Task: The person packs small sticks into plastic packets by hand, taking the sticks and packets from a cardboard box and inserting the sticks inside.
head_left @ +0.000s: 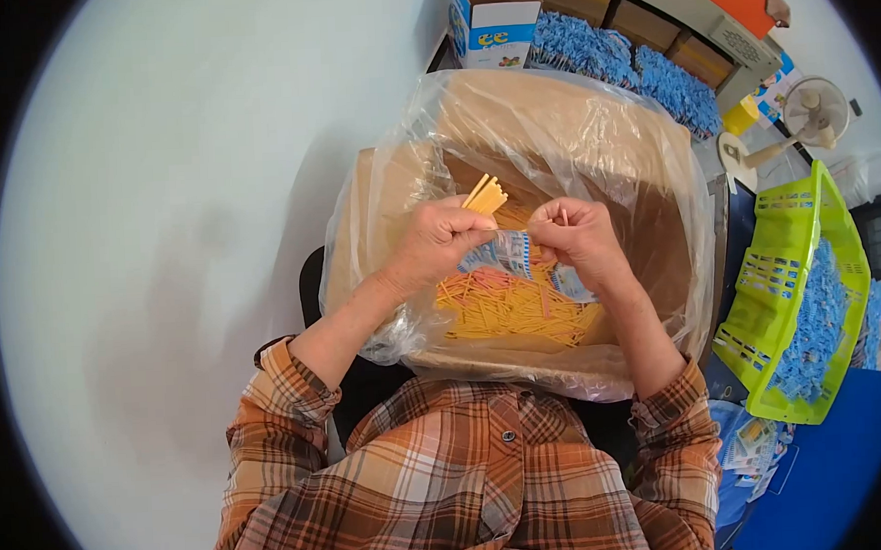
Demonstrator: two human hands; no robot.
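Note:
Over the lined carton, my left hand (437,238) is closed round a bundle of thin yellow sticks (486,196), whose ends fan out above the fingers. A clear plastic packet with blue print (506,253) hangs between my two hands, its left part at my left fingertips. My right hand (582,239) is closed in a pinch at the packet's right edge. What looks like a short pinkish stick (565,215) pokes up between its fingers. Below lie many loose yellow sticks (521,316) with some pink ones (490,283) among them. Another printed packet (571,282) lies under my right hand.
The cardboard carton (635,227) has a clear plastic liner (686,156) over its rim. To the right stands a tilted green basket (779,250) with blue printed packets. Further back are blue packet piles (583,48), a white-and-blue box (501,36) and a fan (815,111).

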